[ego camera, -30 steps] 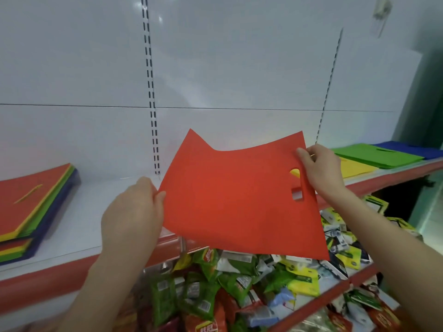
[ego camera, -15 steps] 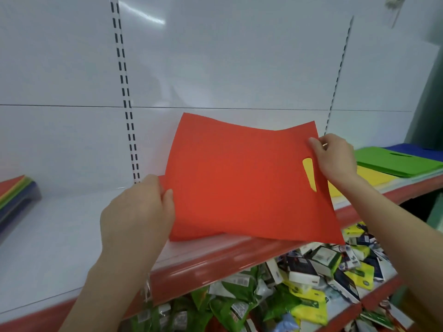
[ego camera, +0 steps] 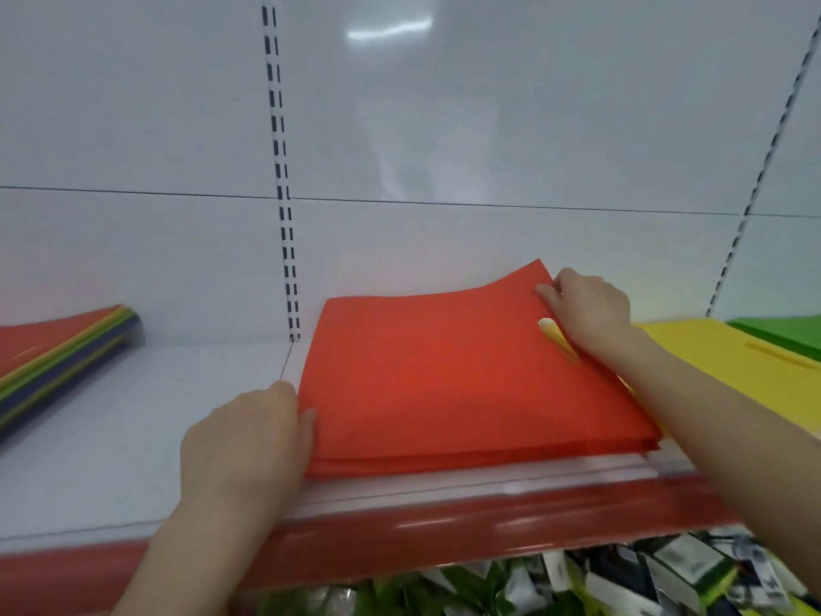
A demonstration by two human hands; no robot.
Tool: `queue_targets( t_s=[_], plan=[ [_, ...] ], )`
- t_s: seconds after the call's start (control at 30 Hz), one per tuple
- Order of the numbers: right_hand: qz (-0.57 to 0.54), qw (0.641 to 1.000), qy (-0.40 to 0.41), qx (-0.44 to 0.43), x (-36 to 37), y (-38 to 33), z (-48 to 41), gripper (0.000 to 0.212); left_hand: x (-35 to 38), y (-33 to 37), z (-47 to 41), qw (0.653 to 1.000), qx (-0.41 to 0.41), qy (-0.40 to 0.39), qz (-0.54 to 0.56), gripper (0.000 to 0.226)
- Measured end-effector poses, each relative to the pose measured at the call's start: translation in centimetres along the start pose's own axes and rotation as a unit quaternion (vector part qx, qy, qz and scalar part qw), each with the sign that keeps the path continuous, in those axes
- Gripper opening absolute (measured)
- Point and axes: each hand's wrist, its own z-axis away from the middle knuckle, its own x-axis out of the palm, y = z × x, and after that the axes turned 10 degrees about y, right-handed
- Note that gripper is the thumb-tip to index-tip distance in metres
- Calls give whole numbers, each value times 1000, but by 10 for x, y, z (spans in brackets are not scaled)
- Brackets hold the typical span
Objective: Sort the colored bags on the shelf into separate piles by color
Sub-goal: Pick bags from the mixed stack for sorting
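Packets [ego camera: 666,575] in green, white and yellow lay jumbled nearest to me, on the lower level under the red front strip [ego camera: 444,531] of the shelf [ego camera: 111,437]. Just beyond that strip my left hand [ego camera: 249,442] sat at the near left edge of the red bag [ego camera: 444,375], thumb lying on top of the fabric and the other fingers curled at its side, so that grip was closed on the bag's edge. The bag lay almost flat on the red pile [ego camera: 444,464], whose layered edges showed along the near side, close to the front of the white shelf.

Farther back and to the right, my right hand [ego camera: 591,309] pinched the bag's far right corner, beside the handle slot [ego camera: 557,337], through which yellow showed. That corner was lifted a little and curled up, while the rest of the bag rested on the pile.

Right of the red pile and touching it lay the yellow pile [ego camera: 733,362], partly under my right forearm, and beyond it at the far right edge the green pile [ego camera: 782,331]. Well apart on the left, across bare white shelf, sat the mixed stack [ego camera: 57,353], red on top with yellow, green and dark blue edges below. Behind everything stood the white back panel [ego camera: 488,126], with a slotted upright [ego camera: 284,215] running down to the shelf just left of the red pile.
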Motion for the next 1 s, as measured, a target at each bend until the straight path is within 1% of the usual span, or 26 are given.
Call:
queue_targets(
  t_s=[0.13,0.23,0.3,0.47,0.53,0.6,0.67,0.7,0.73,0.8,0.87,0.93,1.0],
  plan=[
    [50,995,-37,-75,19,0,7,39,2,8,5,999,-9,-13,-32,35],
    [83,989,-58,-108,28,5,12,37,3,14,8,998,-14,-21,-54,36],
    [87,987,-76,-107,32,8,13,37,4,16,9,998,-17,-18,-56,36],
    [78,986,-127,-74,37,12,12,36,3,19,12,998,-38,-21,-48,36],
    [62,988,-129,-53,33,15,11,38,0,20,12,998,-41,-21,-46,37],
    [24,994,-98,-33,24,15,7,37,-3,20,12,998,-48,6,-27,40],
    [-53,997,-53,-20,9,8,4,33,-7,16,13,997,-49,64,14,43],
    [-102,994,-34,-20,0,0,4,34,-7,12,14,994,-36,98,41,45],
    [-156,987,-17,-26,-9,-11,7,35,-6,7,15,989,-21,125,72,46],
    [-263,963,8,-55,-27,-41,21,35,-6,-8,20,973,-1,190,129,44],
    [-345,934,4,-98,-41,-82,45,33,-12,-26,27,967,13,205,150,40],
    [-380,913,-24,-146,-50,-129,75,31,-19,-52,36,966,13,209,148,35],
    [-402,895,-50,-189,-55,-178,102,30,-25,-87,47,969,3,201,145,35]
  ],
)
